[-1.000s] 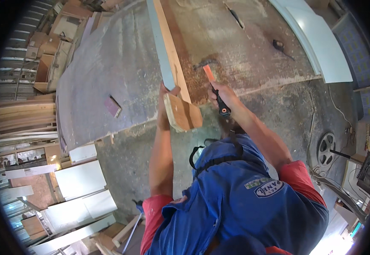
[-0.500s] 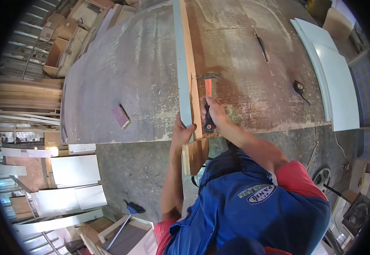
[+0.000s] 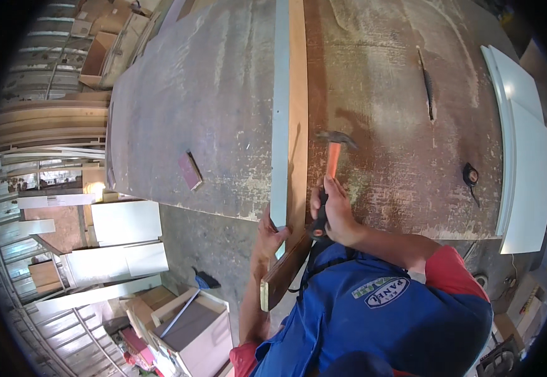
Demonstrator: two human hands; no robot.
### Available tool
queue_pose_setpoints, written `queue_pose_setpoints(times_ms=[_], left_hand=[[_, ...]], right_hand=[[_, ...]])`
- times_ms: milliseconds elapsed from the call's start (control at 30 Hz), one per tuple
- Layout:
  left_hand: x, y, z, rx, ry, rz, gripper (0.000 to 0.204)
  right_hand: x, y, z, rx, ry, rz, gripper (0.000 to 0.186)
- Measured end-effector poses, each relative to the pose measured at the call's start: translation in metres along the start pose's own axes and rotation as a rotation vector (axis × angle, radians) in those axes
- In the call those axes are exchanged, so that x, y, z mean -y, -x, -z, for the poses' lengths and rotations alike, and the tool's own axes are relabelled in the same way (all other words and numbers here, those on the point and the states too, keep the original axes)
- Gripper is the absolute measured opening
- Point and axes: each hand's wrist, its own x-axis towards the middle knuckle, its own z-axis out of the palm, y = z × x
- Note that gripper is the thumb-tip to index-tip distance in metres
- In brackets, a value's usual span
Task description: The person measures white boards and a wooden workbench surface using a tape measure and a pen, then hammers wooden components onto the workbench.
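Observation:
My left hand [image 3: 267, 239] is closed round the near end of a long timber board [image 3: 297, 94] with a pale grey-blue strip along its left side, lying across the worktable. A short plywood piece [image 3: 283, 276] projects toward my body at that end, just below my fingers. My right hand [image 3: 339, 213] grips a claw hammer [image 3: 333, 157] by its black and orange handle, the head raised just right of the board.
The scuffed worktable [image 3: 380, 75] bears a small pinkish block [image 3: 190, 169] at left and a tape measure [image 3: 470, 176] at right. White panels [image 3: 525, 169] lie along its right edge. Stacked timber [image 3: 47, 119] and more panels stand left; a broom [image 3: 204, 279] is below.
My view has shifted, so the board and table appear further right and lower. Both hands keep their holds; the hammer head sits a little further from the board's side.

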Motion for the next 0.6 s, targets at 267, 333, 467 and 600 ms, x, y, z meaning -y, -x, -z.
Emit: queue_pose_setpoints(times_ms=[267,333,467,600], left_hand=[[0.003,0.007,0.018,0.026,-0.187,0.128,0.076],[-0.014,0.002,0.004,0.001,-0.214,0.010,0.086],[-0.047,0.001,-0.016,-0.036,-0.261,-0.108,0.100],[-0.056,0.001,-0.010,0.022,-0.285,0.066,0.100]], right_hand=[[0.003,-0.034,0.001,0.065,0.117,-0.121,0.041],[0.039,-0.072,-0.003,0.010,0.106,-0.013,0.045],[0.128,-0.157,-0.028,-0.037,-0.197,0.244,0.039],[0.199,-0.260,-0.035,-0.041,-0.140,0.257,0.034]])
